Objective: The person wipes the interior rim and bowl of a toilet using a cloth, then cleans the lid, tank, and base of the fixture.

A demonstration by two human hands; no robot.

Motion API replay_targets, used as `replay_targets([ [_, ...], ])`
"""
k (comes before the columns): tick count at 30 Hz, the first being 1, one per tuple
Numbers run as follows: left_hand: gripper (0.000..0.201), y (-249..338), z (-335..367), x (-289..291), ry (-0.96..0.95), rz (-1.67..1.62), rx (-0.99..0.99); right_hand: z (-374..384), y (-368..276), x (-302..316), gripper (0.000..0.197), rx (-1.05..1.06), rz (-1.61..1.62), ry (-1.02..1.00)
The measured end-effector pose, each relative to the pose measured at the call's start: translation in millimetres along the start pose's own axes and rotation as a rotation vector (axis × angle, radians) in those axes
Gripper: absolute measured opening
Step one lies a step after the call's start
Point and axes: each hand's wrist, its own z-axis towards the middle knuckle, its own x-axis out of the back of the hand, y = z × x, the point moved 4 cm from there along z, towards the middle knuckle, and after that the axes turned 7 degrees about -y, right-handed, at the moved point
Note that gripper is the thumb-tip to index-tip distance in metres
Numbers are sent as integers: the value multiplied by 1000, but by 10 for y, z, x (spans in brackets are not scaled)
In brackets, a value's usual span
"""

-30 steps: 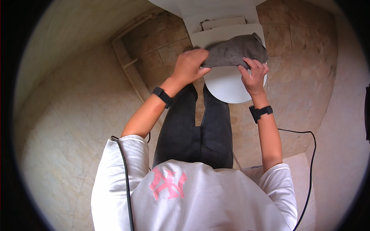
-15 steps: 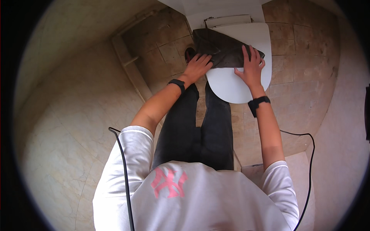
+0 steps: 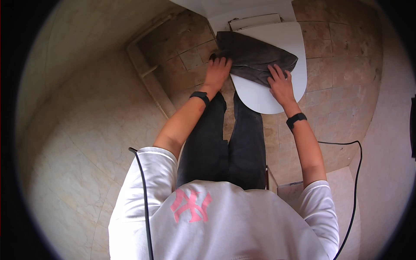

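Observation:
A dark grey folded cloth (image 3: 255, 54) lies slantwise over the white toilet lid (image 3: 255, 97), its left end reaching past the lid's edge. At that left end my left hand (image 3: 216, 76) has its fingers closed on the cloth's near corner. My right hand (image 3: 282, 89) grips the near edge toward the right, fingers bent on top of the fabric and the thumb out of sight. Both wrists carry black bands. Whether the cloth is a garment, I cannot tell.
The white toilet tank (image 3: 251, 8) stands at the far side. Brown tiles (image 3: 333, 78) cover the floor around the toilet. A pale pipe or ledge (image 3: 149, 82) runs along the left wall. Black cables (image 3: 141, 182) hang beside both my arms.
The cloth's near edge has come closer to me, covering more of the lid's middle. My right hand has shifted toward me, and my left hand has moved slightly left, its fingers drawn in.

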Motion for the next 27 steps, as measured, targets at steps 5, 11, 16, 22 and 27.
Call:
replay_targets([
  [5,60,-9,-35,46,110,-102,69,-268,-13,-301,16,-129,25,-60],
  [11,31,-161,126,-107,278,98,-17,-258,-12,-296,16,-262,73,116],
  [16,31,-147,37,-152,124,36,-130,-438,0,-317,20,-102,298,275],
  [22,30,162,-235,-68,-249,-193,-411,-736,317,-510,13,-204,472,179],
  [27,25,88,-24,-169,-376,-455,-176,-450,695,-273,8,-249,485,315],
])
